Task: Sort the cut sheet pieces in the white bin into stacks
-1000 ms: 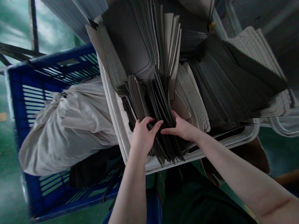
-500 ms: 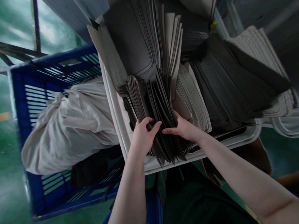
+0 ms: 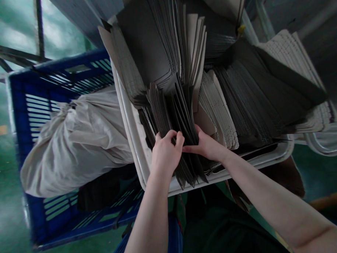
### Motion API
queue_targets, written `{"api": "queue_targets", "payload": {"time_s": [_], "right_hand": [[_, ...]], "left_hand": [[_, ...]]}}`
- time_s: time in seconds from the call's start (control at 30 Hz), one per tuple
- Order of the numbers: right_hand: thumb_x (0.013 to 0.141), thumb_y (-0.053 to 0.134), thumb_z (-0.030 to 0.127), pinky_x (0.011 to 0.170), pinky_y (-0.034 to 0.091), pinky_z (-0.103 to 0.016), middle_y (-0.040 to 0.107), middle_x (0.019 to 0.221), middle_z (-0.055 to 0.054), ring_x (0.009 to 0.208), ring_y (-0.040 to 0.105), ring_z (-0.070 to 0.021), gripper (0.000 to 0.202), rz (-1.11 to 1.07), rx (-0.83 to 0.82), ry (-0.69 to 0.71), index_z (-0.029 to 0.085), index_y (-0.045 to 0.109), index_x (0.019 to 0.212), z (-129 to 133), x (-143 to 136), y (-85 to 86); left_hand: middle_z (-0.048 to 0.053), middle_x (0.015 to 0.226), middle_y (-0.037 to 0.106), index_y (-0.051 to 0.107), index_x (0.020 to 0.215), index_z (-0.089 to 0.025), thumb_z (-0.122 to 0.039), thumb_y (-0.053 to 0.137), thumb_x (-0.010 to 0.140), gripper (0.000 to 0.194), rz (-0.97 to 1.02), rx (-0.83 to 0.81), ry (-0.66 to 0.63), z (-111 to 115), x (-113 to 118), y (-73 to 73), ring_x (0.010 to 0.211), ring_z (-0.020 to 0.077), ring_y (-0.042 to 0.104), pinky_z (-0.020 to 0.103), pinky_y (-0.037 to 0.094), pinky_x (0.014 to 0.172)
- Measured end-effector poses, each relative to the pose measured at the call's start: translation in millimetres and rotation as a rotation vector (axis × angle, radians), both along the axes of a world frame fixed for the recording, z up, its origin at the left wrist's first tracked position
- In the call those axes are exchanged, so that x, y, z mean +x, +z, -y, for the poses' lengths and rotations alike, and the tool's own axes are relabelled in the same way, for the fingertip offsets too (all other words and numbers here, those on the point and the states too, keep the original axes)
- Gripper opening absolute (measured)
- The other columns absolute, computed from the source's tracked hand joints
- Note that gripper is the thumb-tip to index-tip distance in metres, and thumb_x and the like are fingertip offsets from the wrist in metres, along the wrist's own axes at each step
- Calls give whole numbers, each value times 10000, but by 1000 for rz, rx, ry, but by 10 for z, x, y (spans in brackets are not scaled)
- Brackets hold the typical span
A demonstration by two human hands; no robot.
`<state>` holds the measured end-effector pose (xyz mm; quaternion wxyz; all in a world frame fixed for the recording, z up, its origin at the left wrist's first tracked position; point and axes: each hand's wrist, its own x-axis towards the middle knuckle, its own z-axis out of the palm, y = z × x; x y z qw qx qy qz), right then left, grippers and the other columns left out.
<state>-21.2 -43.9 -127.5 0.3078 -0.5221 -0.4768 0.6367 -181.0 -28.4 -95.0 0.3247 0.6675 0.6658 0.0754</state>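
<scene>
Gry sheets (image 3: 185,113) btwn L hand (image 3: 167,151) & R hand (image 3: 207,145), edges nr tray rim (image 3: 173,189).

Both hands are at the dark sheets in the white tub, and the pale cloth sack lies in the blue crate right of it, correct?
No: the blue crate with the pale cloth sack is left of the white tub, as the head view shows. Left hand and right hand are at the dark sheets.

Sheets (image 3: 184,111) in tub (image 3: 132,144), sack (image 3: 77,144) in crate (image 3: 78,232) to the left
</scene>
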Motion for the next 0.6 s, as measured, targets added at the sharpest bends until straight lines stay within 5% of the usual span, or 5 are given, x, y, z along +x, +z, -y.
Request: {"api": "queue_targets", "payload": {"time_s": [0.17, 0.6], "right_hand": [[648, 765, 395, 997, 436, -413, 546, 1243, -81, 1122, 546, -227, 811, -17, 27, 8, 209, 333, 1308, -4, -60, 34], [626, 781, 418, 1040, 397, -424, 509, 1304, -88, 1189, 505, -237, 921, -28, -4, 45, 218, 277, 1370, -9, -33, 27]], "left_hand": [[94, 815, 585, 631, 868, -242, -661, 446, 766, 469, -73, -1, 3, -78, 45, -24, 861, 291, 549, 398, 437, 723], [70, 798, 599, 631, 816, -246, -658, 443, 772, 455, -51, 13, 9, -73, 55, -10, 794, 247, 570, 350, 431, 669]]}}
